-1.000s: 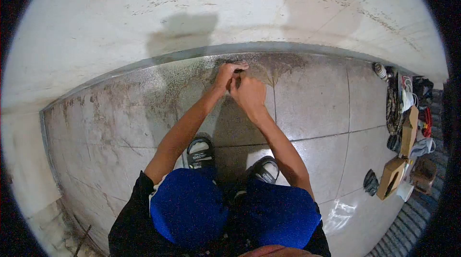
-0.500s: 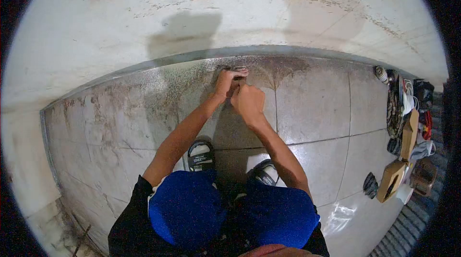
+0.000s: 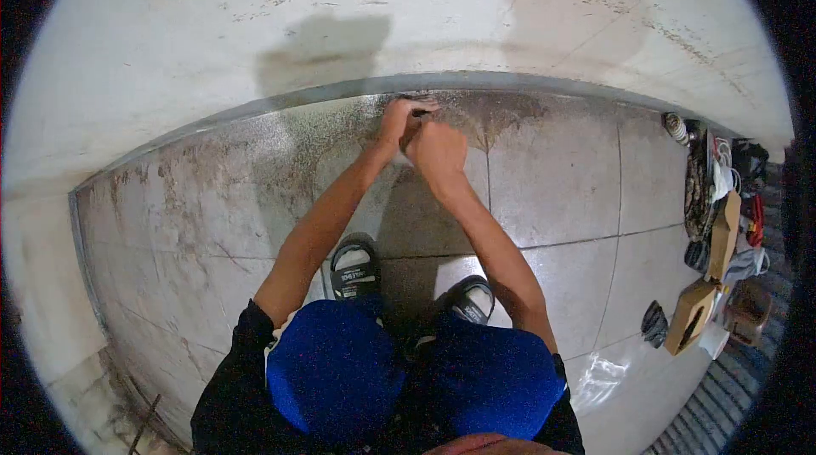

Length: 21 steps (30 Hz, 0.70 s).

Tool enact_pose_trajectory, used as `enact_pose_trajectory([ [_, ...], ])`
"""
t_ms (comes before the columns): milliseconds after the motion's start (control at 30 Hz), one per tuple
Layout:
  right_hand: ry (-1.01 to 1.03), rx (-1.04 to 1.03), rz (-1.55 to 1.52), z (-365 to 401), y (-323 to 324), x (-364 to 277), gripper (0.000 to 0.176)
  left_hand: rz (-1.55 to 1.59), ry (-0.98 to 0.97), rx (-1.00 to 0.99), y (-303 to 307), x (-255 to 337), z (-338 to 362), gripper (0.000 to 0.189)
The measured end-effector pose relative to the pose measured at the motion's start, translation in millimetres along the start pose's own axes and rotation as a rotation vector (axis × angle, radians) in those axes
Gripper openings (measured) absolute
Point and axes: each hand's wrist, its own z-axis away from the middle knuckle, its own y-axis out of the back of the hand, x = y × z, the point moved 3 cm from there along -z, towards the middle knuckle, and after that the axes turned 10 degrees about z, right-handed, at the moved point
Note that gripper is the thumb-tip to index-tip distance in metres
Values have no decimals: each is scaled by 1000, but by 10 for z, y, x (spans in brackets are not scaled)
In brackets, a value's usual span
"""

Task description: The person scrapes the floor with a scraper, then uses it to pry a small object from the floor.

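My left hand (image 3: 397, 125) is low over the floor, close to the foot of the wall. Its fingers point right and bend over something small and dark. Just to the right and nearer to me, my right hand (image 3: 438, 149) is closed in a fist, its thumb side against the left hand. What the two hands grip is mostly hidden by the fingers, and I cannot tell its kind. Around them, the tiled floor (image 3: 552, 192) has brown, speckled, wet-looking dirt along the wall.
A stained white wall (image 3: 467, 39) rises ahead with a grey strip (image 3: 280, 102) at its base. My sandalled feet stand behind the hands. At the right lie an open cardboard box (image 3: 690, 319), a dark crumpled cloth (image 3: 654, 325), a brown container (image 3: 748, 310) and cables.
Both hands have slid forward together, closer to the wall base. The dark thing between them went along with them. My view has shifted slightly.
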Motion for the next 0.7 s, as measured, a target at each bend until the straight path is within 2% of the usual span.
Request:
enact_pose_trajectory([
  [167,-24,-89,-3,224,136,23,18,-256,-143,-19,-120,96,247,30],
  [233,-35,-33,-30,214,-77,99,17,-339,-228,-40,-141,22,258,29],
  [333,-88,-53,30,86,-131,134,17,-316,-185,25,-69,-19,-27,32],
  [367,-107,-67,64,22,-65,120,17,-216,-173,26,-58,-35,-66,30],
  [467,-114,-108,18,123,130,125,17,-26,112,16,-201,205,155,30],
  [567,-124,-167,34,216,179,108,18,-280,-212,-69,-228,-104,165,26],
  [633,-148,-121,45,91,81,137,17,1,-92,-8,-227,32,86,24],
  [700,-142,-110,61,19,72,155,16,-127,-180,10,-201,111,-13,22],
])
